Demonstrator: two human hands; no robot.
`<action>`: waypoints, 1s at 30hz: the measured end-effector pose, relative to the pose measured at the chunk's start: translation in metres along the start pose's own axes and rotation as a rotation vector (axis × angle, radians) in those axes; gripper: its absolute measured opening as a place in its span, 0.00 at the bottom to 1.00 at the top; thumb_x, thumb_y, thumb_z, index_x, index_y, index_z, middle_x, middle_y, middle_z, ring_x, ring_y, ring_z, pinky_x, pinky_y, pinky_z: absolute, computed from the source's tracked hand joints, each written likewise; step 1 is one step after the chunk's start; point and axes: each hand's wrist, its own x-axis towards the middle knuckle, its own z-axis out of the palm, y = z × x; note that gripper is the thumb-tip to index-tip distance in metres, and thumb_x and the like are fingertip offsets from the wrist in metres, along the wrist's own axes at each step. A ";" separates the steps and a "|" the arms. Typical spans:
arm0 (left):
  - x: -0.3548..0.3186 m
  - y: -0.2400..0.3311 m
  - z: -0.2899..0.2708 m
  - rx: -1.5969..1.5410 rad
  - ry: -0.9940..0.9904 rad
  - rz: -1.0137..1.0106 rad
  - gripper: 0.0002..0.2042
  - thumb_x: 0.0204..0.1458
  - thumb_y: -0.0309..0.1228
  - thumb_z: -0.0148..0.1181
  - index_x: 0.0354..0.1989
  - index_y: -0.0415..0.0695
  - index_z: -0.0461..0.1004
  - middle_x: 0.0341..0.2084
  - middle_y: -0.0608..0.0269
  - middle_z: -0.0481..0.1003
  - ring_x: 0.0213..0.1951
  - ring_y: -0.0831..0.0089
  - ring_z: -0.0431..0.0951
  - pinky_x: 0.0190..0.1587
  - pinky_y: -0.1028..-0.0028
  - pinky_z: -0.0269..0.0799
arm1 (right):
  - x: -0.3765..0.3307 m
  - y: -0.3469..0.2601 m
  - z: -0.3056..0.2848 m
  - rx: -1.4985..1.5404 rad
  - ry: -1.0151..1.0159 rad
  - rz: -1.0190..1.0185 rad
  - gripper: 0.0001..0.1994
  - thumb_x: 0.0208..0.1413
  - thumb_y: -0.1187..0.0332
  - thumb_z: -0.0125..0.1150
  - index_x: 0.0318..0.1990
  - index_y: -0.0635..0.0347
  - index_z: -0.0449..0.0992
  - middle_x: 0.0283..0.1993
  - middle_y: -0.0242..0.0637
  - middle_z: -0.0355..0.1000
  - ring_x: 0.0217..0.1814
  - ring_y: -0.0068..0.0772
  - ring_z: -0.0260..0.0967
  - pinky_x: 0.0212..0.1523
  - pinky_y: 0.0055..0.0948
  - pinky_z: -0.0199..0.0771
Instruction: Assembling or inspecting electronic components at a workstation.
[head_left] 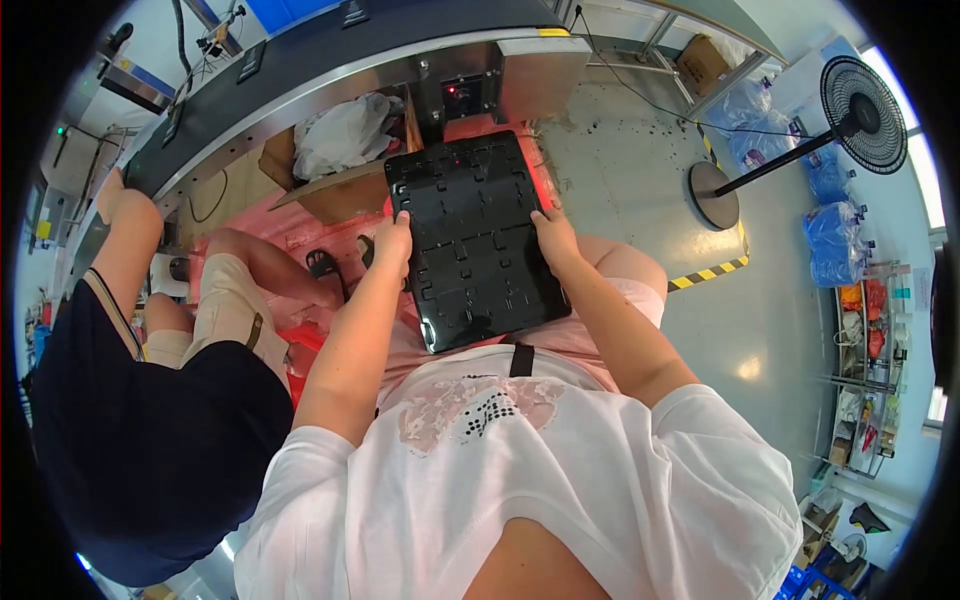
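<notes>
A black moulded tray (475, 240) lies flat across the person's lap, its near edge against the white shirt (530, 470), its far edge reaching toward the machine ahead. The left hand (393, 240) grips the tray's left rim about halfway along, fingers curled over the edge. The right hand (553, 235) clamps the opposite rim at much the same height, thumb on the top face. The hands are thus apart, one on each long side, with the tray spanning the whole gap between them. The tray's face is ribbed with small raised tabs and shallow pockets, and it looks bare.

Just beyond the left hand, below the tray's far left corner, a sandalled foot (322, 265) shows over a red surface. Left of the left hand sits a second person in a dark top (140, 420) and beige shorts, one arm raised toward the conveyor. Past the tray's far edge stands a metal housing with a red light (455, 92), under a long dark conveyor belt (330, 45). A cardboard box holding a crumpled white bag (345, 135) sits beyond the left hand. Far to the right of the right hand, a pedestal fan (860, 100) stands on the grey floor beside a yellow-black striped line (710, 272).
</notes>
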 end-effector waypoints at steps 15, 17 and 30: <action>-0.063 0.023 0.023 -0.040 -0.061 0.054 0.20 0.58 0.35 0.48 0.54 0.32 0.64 0.48 0.40 0.70 0.51 0.49 0.69 0.56 0.61 0.61 | -0.016 0.019 -0.024 0.086 -0.021 0.182 0.27 0.59 0.51 0.47 0.54 0.68 0.69 0.50 0.57 0.70 0.56 0.46 0.66 0.57 0.35 0.61; -0.068 0.031 0.015 0.222 0.002 0.114 0.21 0.58 0.35 0.49 0.52 0.29 0.64 0.48 0.36 0.68 0.52 0.44 0.66 0.57 0.58 0.59 | 0.017 -0.015 -0.038 -0.170 -0.092 0.082 0.28 0.59 0.49 0.46 0.53 0.68 0.70 0.48 0.56 0.71 0.55 0.46 0.66 0.57 0.35 0.62; -0.064 0.226 -0.054 0.350 -0.512 0.575 0.14 0.57 0.36 0.54 0.41 0.36 0.74 0.25 0.55 0.77 0.29 0.69 0.76 0.36 0.68 0.71 | 0.228 -0.361 -0.060 -0.971 0.075 -0.329 0.30 0.54 0.43 0.53 0.43 0.68 0.75 0.39 0.52 0.74 0.42 0.49 0.73 0.42 0.43 0.70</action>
